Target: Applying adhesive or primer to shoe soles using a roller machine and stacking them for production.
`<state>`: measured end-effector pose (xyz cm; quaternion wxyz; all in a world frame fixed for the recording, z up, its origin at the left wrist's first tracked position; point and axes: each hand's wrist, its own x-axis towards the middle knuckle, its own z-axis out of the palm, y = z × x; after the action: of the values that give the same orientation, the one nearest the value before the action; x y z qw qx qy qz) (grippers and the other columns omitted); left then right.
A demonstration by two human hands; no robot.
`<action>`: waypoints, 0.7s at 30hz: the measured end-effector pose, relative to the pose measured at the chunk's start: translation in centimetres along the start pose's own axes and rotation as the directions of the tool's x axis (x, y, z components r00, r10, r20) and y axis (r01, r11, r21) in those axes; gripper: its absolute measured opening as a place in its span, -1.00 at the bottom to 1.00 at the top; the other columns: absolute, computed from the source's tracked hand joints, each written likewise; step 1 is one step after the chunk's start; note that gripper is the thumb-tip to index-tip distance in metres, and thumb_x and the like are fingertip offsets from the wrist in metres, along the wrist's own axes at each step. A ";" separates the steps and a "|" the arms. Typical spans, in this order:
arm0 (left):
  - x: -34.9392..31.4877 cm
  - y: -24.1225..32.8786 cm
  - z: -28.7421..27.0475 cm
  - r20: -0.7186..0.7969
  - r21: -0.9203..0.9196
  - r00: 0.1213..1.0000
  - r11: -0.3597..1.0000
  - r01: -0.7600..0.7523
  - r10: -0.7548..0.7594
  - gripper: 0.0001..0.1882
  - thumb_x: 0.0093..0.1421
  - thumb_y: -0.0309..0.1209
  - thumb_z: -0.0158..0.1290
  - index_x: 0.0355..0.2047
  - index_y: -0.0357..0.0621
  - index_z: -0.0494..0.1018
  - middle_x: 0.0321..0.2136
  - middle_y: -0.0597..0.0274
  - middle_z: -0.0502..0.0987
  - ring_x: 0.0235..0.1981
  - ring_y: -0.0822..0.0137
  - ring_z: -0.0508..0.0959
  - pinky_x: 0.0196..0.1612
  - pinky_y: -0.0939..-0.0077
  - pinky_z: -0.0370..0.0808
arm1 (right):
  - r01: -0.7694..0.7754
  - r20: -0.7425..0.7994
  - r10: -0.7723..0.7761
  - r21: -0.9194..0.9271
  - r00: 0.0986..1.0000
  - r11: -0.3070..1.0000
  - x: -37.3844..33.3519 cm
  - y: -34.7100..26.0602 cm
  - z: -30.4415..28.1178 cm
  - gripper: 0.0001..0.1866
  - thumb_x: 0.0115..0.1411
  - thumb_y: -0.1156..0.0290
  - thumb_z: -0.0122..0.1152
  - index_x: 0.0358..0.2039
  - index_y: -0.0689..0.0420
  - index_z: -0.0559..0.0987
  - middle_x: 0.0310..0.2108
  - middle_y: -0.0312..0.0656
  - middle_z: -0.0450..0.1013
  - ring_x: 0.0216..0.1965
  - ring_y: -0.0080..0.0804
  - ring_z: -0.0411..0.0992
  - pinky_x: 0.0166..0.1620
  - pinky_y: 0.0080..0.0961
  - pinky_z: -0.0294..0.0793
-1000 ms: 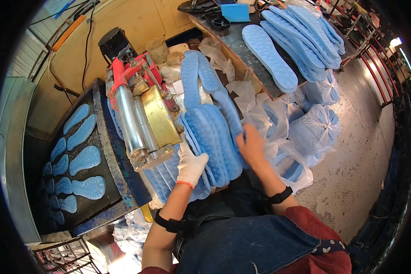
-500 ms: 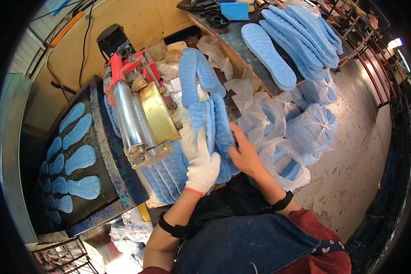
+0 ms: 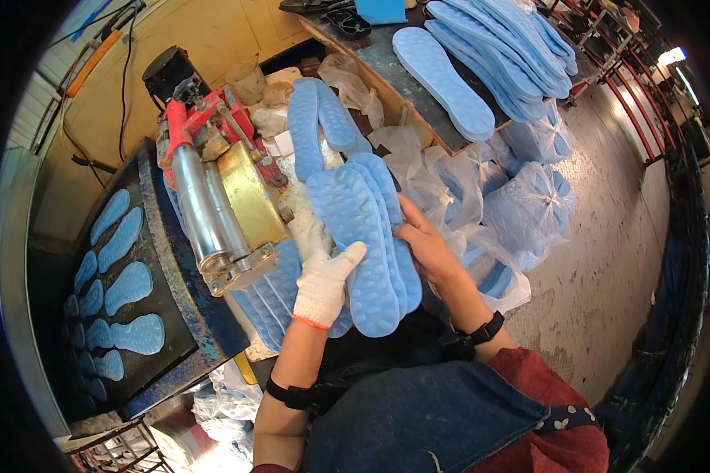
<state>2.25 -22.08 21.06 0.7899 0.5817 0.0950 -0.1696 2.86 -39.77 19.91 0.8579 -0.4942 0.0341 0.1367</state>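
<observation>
Between my two hands is a small stack of blue bumpy insoles [image 3: 356, 240], tilted so the top one's face shows. My left hand [image 3: 323, 272], in a white knit glove, grips the stack's left edge, thumb over the top and fingers partly hidden. My bare right hand [image 3: 427, 243] holds the right edge, its fingers curled around it. Behind the stack, more blue insoles [image 3: 306, 130] lie on the work surface. Under my left hand rests a row of insoles [image 3: 262, 298] packed side by side. Left of it stands a machine with a shiny metal roller [image 3: 201, 209].
At the left a dark belt [image 3: 162, 292] carries several loose insoles. A bench [image 3: 430, 118] at the upper right bears a tall pile of insoles [image 3: 505, 59]. Clear plastic bags [image 3: 528, 205] of insoles sit on the floor beside it. A blue apron [image 3: 426, 414] covers my front.
The insoles in my hands have turned from nearly edge-on to face up and come slightly nearer. My left thumb now lies across the top one. The whole view has shifted a little.
</observation>
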 end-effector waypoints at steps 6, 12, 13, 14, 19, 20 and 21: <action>0.3 -0.4 0.2 0.050 0.013 0.992 0.994 -0.112 0.112 -0.15 0.09 -0.51 0.13 0.30 -0.33 -0.11 0.23 -0.11 0.11 0.21 0.16 0.21 0.21 0.35 0.22 | -0.008 -0.032 0.011 0.114 0.999 0.993 0.0 1.4 0.7 -0.30 0.10 0.57 -0.17 0.31 0.16 0.06 0.21 -0.13 0.18 0.16 -0.39 0.23 0.19 -0.47 0.24; -0.1 0.5 0.8 0.008 0.014 0.970 0.970 -0.243 0.243 -0.23 0.11 -0.63 -0.03 0.30 -0.28 -0.09 0.23 0.03 0.12 0.24 0.20 0.18 0.27 0.36 0.10 | -0.009 0.038 0.001 0.225 0.999 0.974 -0.4 0.8 1.3 -0.28 0.09 0.53 -0.16 0.32 0.16 0.02 0.23 -0.12 0.15 0.19 -0.37 0.21 0.22 -0.44 0.21; -0.2 0.6 0.9 0.012 -0.016 0.969 0.969 -0.245 0.246 -0.25 0.11 -0.63 -0.06 0.31 -0.27 -0.09 0.23 0.03 0.12 0.24 0.19 0.17 0.27 0.37 0.08 | 0.000 0.045 -0.010 0.212 0.999 0.977 -0.4 0.7 1.3 -0.27 0.09 0.53 -0.16 0.33 0.16 0.01 0.24 -0.12 0.14 0.20 -0.37 0.20 0.23 -0.44 0.18; -0.3 0.8 1.0 0.014 -0.048 0.975 0.974 -0.222 0.223 -0.26 0.12 -0.64 -0.09 0.31 -0.26 -0.09 0.24 0.02 0.12 0.25 0.19 0.17 0.28 0.37 0.07 | 0.004 0.044 -0.013 0.204 0.999 0.979 -0.4 0.7 1.4 -0.27 0.09 0.53 -0.16 0.33 0.16 0.00 0.24 -0.12 0.14 0.21 -0.36 0.18 0.25 -0.43 0.14; -0.5 0.5 0.6 0.009 -0.097 0.955 0.951 -0.293 0.295 -0.29 0.09 -0.66 -0.14 0.28 -0.34 -0.06 0.20 -0.02 0.19 0.21 0.19 0.23 0.27 0.36 0.11 | 0.167 0.019 -0.166 -0.120 0.986 0.979 -0.6 1.4 0.8 -0.31 0.08 0.57 -0.16 0.29 0.20 0.11 0.23 -0.11 0.17 0.22 -0.35 0.16 0.25 -0.47 0.09; -0.3 0.3 0.2 0.013 -0.130 0.935 0.928 -0.349 0.354 -0.32 0.09 -0.66 -0.17 0.26 -0.38 -0.04 0.17 -0.06 0.24 0.18 0.18 0.28 0.26 0.34 0.15 | 0.291 0.048 -0.295 -0.364 0.954 0.884 -0.6 1.6 0.3 -0.33 0.07 0.59 -0.18 0.28 0.20 0.15 0.23 -0.11 0.18 0.22 -0.34 0.16 0.25 -0.49 0.07; -0.1 0.0 -0.4 0.001 -0.128 0.939 0.931 -0.341 0.344 -0.32 0.09 -0.66 -0.17 0.26 -0.38 -0.04 0.17 -0.06 0.24 0.18 0.18 0.28 0.26 0.34 0.15 | 0.267 0.016 -0.281 -0.365 0.960 0.892 -0.4 1.8 -0.4 -0.33 0.07 0.59 -0.18 0.28 0.20 0.15 0.23 -0.11 0.18 0.22 -0.34 0.16 0.25 -0.49 0.07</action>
<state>2.19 -21.65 21.00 0.8435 0.5362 -0.0067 -0.0298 2.08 -39.33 18.31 0.7614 -0.6466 -0.0456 0.0093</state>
